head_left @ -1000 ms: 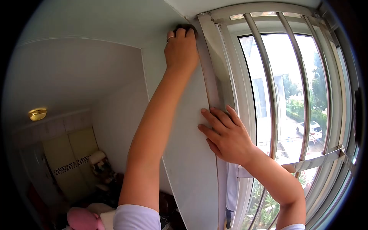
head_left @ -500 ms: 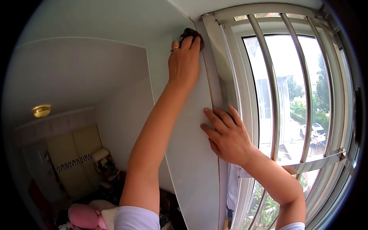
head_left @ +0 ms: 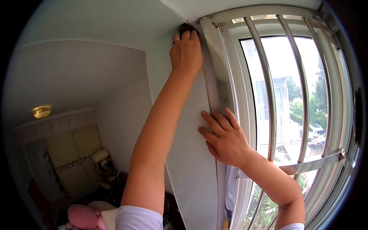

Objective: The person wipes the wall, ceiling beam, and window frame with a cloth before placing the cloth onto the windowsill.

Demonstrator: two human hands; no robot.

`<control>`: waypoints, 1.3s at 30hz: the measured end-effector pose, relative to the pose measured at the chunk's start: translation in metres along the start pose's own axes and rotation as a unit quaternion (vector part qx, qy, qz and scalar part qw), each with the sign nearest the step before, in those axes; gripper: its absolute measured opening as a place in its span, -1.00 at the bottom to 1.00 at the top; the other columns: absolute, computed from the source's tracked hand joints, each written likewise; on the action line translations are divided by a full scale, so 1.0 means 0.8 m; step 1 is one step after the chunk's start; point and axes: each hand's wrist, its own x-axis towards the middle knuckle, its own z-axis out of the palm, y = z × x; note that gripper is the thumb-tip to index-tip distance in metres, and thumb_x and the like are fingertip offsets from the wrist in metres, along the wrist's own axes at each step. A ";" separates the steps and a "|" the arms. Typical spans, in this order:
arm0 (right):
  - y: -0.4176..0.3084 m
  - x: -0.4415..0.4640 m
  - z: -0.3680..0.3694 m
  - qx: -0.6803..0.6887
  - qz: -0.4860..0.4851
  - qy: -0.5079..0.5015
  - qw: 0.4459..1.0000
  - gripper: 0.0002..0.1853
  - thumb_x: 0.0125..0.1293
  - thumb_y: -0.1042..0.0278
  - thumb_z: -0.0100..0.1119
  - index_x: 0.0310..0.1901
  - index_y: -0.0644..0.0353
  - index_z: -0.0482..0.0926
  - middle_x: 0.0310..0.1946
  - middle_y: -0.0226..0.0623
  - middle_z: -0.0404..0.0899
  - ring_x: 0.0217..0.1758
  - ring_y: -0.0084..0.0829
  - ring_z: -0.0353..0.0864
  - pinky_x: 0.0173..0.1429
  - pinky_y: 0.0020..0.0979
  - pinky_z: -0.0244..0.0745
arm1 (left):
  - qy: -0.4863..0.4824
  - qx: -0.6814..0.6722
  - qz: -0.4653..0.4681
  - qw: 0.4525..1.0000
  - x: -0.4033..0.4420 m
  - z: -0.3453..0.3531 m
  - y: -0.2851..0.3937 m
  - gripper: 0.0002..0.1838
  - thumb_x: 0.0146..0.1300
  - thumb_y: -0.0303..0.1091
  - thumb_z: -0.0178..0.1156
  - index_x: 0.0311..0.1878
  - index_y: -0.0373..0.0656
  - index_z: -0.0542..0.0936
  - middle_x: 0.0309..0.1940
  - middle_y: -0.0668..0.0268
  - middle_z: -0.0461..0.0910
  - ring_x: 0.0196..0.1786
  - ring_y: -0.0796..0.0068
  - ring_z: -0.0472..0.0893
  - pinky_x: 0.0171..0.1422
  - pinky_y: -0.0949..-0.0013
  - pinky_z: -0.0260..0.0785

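My left hand [head_left: 186, 53] reaches high and grips a dark, wadded cloth [head_left: 188, 28]. It presses this cloth against the top of the pale wall [head_left: 188, 153], near the corner by the ceiling. A ring sits on one of its fingers, and most of the cloth is covered by the hand. Lower down, my right hand [head_left: 226, 140] lies with spread fingers against the wall's edge beside the window frame [head_left: 245, 115]. Nothing shows in that hand.
Metal bars [head_left: 264, 76] stand before the window on the right. A cross rail [head_left: 318, 164] runs across them. Behind the wall on the left is a room with a ceiling lamp [head_left: 41, 112], a cupboard [head_left: 73, 149] and a pink stuffed object [head_left: 82, 217].
My left hand has moved slightly upward with the dark cloth, closer to the ceiling corner. My right hand rests at about the same spot on the wall edge. The view has shifted a little.
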 end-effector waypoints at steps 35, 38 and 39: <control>0.002 -0.005 -0.004 0.009 -0.007 -0.002 1.000 -0.62 0.12 0.32 0.28 0.02 0.08 0.64 0.36 -0.13 0.33 0.44 -0.12 0.25 0.59 0.06 -0.08 | 0.255 0.072 0.084 0.960 0.026 0.001 -0.115 -0.47 0.19 -0.68 0.16 0.22 0.03 0.46 0.11 0.14 0.27 0.16 -0.04 0.26 0.07 0.16 0.53; 0.003 -0.006 -0.006 0.022 -0.014 -0.004 1.000 -0.63 0.14 0.32 0.27 0.03 0.08 0.64 0.36 -0.13 0.32 0.45 -0.12 0.24 0.60 0.04 -0.08 | 0.190 0.121 0.104 0.969 0.019 -0.014 -0.115 -0.45 0.08 -0.66 0.28 0.14 0.07 0.49 0.11 0.18 0.26 0.12 -0.01 0.33 0.02 0.15 0.56; 0.003 -0.006 -0.005 0.020 -0.014 -0.005 1.000 -0.63 0.14 0.32 0.27 0.03 0.08 0.64 0.36 -0.13 0.32 0.45 -0.12 0.24 0.60 0.04 -0.08 | 0.190 0.123 0.105 0.968 0.022 -0.028 -0.119 -0.45 0.08 -0.66 0.28 0.14 0.07 0.49 0.11 0.18 0.26 0.12 -0.01 0.33 0.02 0.15 0.56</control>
